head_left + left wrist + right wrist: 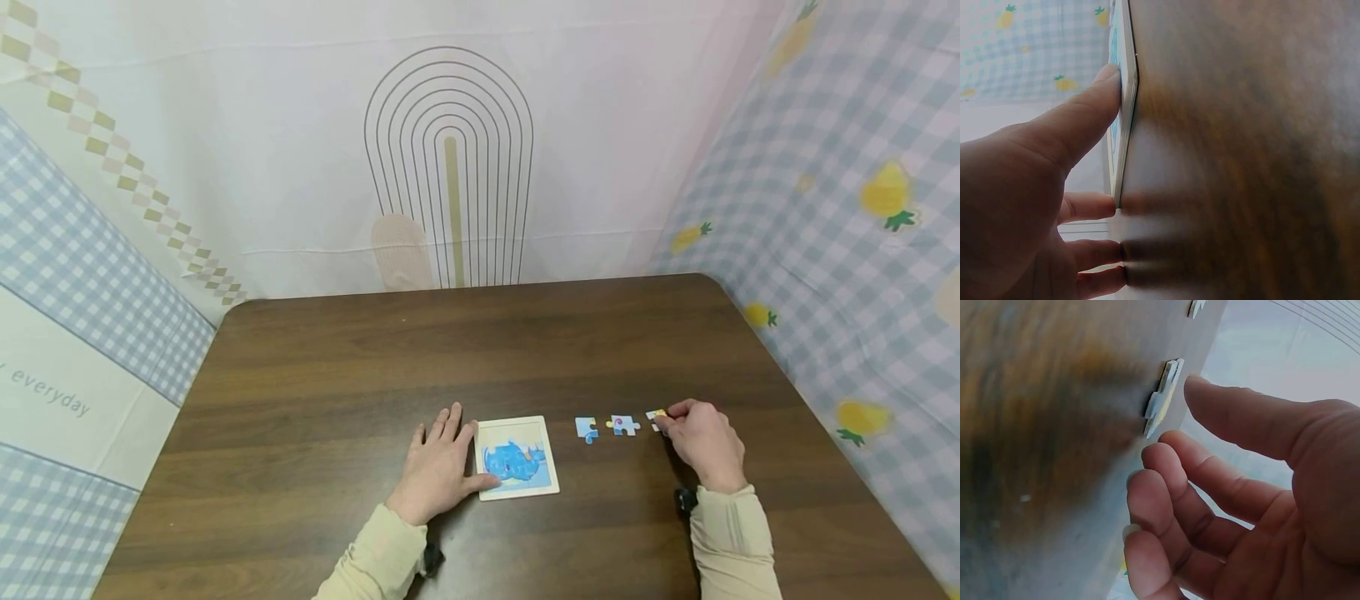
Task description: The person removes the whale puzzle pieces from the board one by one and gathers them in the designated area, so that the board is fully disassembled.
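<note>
A square puzzle tray (555,475) with a blue whale picture in it lies on the table. My left hand (438,471) rests at its left side with fingers spread, the thumb (1088,112) on the tray and the index fingertip at its edge. Right of the tray, a blue puzzle piece (586,428) and another piece with a pink swirl (622,425) lie in a row. At the row's right end is a piece with some yellow (655,417), flat on the table. My right hand (705,442) is at this piece, thumb and index finger apart beside it (1163,400).
The brown wooden table (337,358) stands against a pale curtain (300,167) at the back. Checked cloth with fruit prints (840,275) hangs along the right side. Dark wrist cameras (431,558) sit under the sleeves.
</note>
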Demonstrator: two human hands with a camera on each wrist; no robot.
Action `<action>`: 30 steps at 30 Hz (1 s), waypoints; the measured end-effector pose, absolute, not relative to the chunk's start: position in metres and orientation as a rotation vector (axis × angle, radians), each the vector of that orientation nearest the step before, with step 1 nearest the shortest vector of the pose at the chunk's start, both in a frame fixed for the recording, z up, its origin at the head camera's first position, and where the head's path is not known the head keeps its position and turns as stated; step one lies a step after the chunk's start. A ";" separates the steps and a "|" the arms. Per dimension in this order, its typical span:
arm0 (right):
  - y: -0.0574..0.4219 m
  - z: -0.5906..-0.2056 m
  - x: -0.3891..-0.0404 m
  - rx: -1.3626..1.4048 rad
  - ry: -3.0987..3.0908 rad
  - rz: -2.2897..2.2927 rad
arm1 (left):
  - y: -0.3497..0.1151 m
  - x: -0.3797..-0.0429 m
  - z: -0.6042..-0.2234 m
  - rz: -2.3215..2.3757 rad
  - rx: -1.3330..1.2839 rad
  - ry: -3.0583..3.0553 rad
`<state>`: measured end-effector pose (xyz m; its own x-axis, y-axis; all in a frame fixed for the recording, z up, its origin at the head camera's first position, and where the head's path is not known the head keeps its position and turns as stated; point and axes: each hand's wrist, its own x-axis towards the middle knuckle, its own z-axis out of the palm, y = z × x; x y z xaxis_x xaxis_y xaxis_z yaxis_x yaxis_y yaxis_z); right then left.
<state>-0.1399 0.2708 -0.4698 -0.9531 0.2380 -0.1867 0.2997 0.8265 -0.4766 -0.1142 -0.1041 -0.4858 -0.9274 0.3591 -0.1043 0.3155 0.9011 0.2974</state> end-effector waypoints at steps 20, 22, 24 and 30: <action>0.128 -0.462 -0.128 -0.199 3.119 -0.755 | -0.104 -0.117 -0.487 0.388 0.522 2.929; 0.114 -0.463 -0.128 -0.282 3.108 -0.726 | -0.104 -0.117 -0.486 0.382 0.525 2.937; 0.103 -0.465 -0.127 -0.353 3.092 -0.695 | -0.104 -0.117 -0.486 0.376 0.526 2.937; 0.081 -0.473 -0.125 -0.509 3.037 -0.620 | -0.105 -0.115 -0.486 0.389 0.539 2.941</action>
